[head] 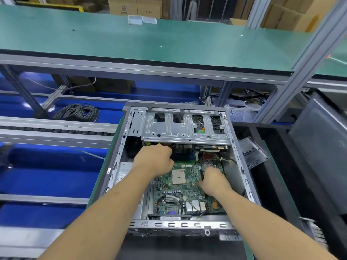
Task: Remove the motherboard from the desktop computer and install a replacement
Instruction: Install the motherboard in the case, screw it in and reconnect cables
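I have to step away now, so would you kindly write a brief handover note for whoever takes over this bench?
Left hand: inside the open desktop case, fingers curled at the far edge of the motherboard, under the metal drive cage; what it holds is hidden.
Right hand: on the board's right side, fingers curled down at its edge.
Motherboard: lies flat in the case, CPU socket bare, a black cable looped at the near end.
Done: side cover off.
Left: lift the board out, fit the replacement. Clear plastic tray sits right of the case.
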